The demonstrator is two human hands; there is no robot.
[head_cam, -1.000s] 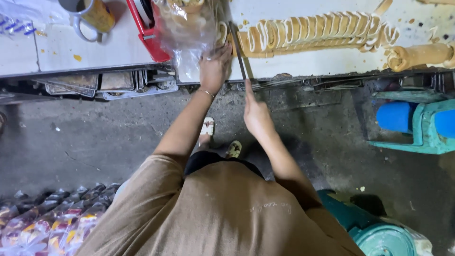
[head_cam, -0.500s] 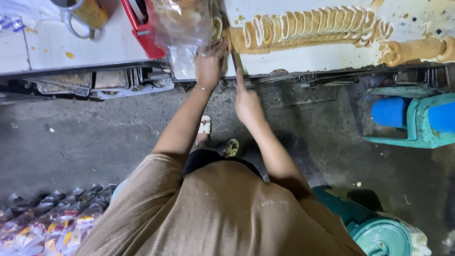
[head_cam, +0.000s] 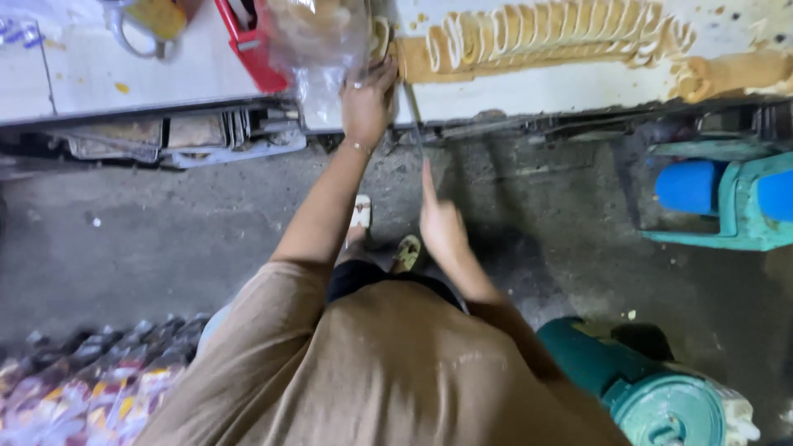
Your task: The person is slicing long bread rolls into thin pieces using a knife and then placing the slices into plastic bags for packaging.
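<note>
1. The left arm stretches forward, nearly straight, bare from the short sleeve down, with a thin bracelet at the wrist.
2. The left hand lies palm down, fingers spread and curled slightly, pressing on something at its far end.
3. The right arm is bent at the elbow and held closer to the body.
4. The right hand sits lower and nearer, blurred, fingers together pointing forward; whether it grips anything is unclear.
</note>
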